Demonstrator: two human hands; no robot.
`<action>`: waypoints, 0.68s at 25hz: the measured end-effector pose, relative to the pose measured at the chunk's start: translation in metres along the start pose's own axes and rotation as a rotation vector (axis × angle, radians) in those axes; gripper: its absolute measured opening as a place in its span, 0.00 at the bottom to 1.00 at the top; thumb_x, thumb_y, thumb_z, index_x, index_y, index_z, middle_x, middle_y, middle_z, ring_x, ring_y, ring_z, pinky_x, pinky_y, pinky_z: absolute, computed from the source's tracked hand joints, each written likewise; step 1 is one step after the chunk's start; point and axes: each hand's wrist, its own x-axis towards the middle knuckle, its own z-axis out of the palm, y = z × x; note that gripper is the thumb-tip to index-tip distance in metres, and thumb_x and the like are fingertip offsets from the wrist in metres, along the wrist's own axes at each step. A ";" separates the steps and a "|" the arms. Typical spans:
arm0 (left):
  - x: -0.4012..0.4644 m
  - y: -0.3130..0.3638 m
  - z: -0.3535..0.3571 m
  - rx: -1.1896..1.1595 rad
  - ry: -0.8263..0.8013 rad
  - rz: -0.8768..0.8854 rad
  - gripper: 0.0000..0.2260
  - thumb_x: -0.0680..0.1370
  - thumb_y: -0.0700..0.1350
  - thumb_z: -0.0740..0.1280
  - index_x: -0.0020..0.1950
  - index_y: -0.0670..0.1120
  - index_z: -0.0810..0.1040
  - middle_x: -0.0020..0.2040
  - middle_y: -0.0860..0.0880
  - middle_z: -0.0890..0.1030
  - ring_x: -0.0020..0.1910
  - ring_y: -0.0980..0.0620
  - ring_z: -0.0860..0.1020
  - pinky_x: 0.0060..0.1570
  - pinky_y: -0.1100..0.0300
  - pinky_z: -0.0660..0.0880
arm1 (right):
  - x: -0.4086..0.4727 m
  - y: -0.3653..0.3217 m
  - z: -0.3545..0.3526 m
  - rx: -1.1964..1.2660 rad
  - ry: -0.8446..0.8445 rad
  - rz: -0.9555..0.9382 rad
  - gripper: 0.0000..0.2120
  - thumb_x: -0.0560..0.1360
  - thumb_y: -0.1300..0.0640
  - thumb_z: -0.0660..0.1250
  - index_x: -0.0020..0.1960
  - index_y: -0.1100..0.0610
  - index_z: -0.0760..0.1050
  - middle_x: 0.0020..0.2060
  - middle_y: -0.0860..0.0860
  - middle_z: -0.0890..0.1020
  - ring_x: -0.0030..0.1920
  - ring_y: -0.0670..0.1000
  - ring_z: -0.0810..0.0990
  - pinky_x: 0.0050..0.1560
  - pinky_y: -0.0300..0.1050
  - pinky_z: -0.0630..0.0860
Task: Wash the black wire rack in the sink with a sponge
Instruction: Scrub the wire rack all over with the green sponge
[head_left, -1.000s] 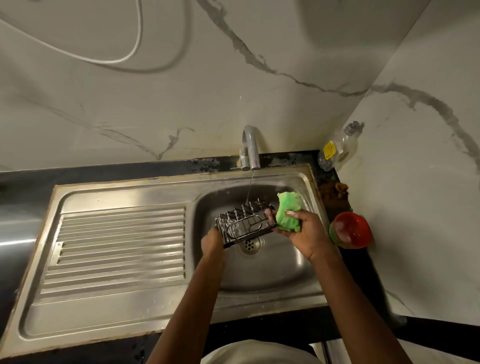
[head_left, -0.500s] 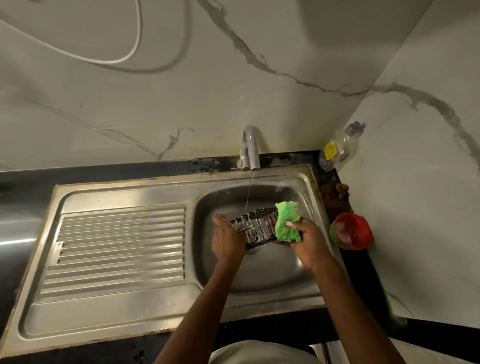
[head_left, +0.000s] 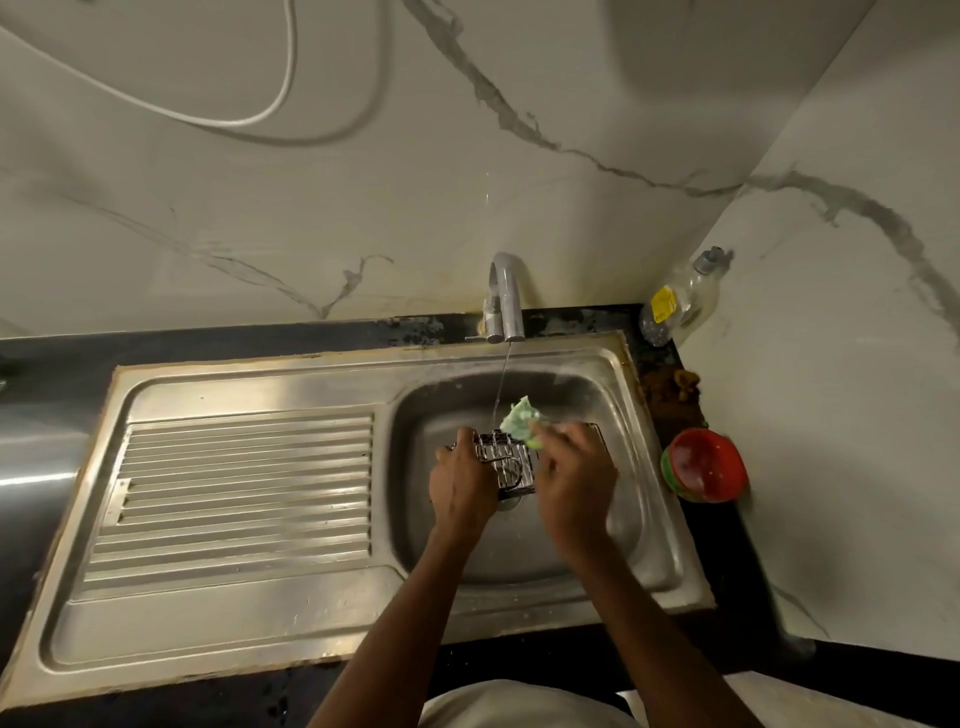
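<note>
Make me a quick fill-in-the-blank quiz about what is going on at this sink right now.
1. The right hand grips a ____ sponge.
2. The left hand holds the wire rack over the sink ____.
3. Water runs from the ____ above the rack.
4. A ____ bowl sits right of the sink.

Missing words: green; basin; tap; red

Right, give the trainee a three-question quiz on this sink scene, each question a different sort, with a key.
1. True or false: water is running from the tap into the sink.
2. Which hand holds the green sponge? A) left hand B) right hand C) neither
3. Fill in: the red bowl sits on the counter to the ____ of the basin.

Key
1. True; a thin stream falls from the spout.
2. B; the left hand grips the black wire rack over the drain.
3. Right, near the clear bottle in the corner.
</note>
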 end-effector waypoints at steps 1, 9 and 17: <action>0.000 -0.001 -0.003 -0.011 0.000 0.005 0.07 0.81 0.44 0.63 0.59 0.50 0.74 0.53 0.45 0.82 0.47 0.43 0.81 0.41 0.55 0.72 | -0.008 -0.004 0.001 -0.024 -0.042 -0.132 0.13 0.74 0.67 0.68 0.54 0.57 0.86 0.45 0.55 0.84 0.44 0.55 0.81 0.38 0.43 0.76; -0.002 0.008 -0.015 0.206 0.010 0.089 0.14 0.81 0.46 0.65 0.67 0.52 0.74 0.61 0.42 0.79 0.51 0.40 0.82 0.42 0.55 0.73 | 0.029 0.003 -0.014 -0.164 -0.148 -0.462 0.15 0.75 0.65 0.61 0.56 0.59 0.84 0.50 0.57 0.83 0.49 0.59 0.81 0.41 0.52 0.80; 0.000 0.013 -0.025 0.186 0.031 0.088 0.18 0.80 0.37 0.61 0.67 0.50 0.77 0.57 0.44 0.85 0.52 0.42 0.84 0.45 0.53 0.76 | 0.012 0.015 -0.036 -0.131 -0.165 -0.431 0.19 0.77 0.64 0.56 0.58 0.60 0.84 0.52 0.57 0.83 0.50 0.57 0.80 0.44 0.51 0.80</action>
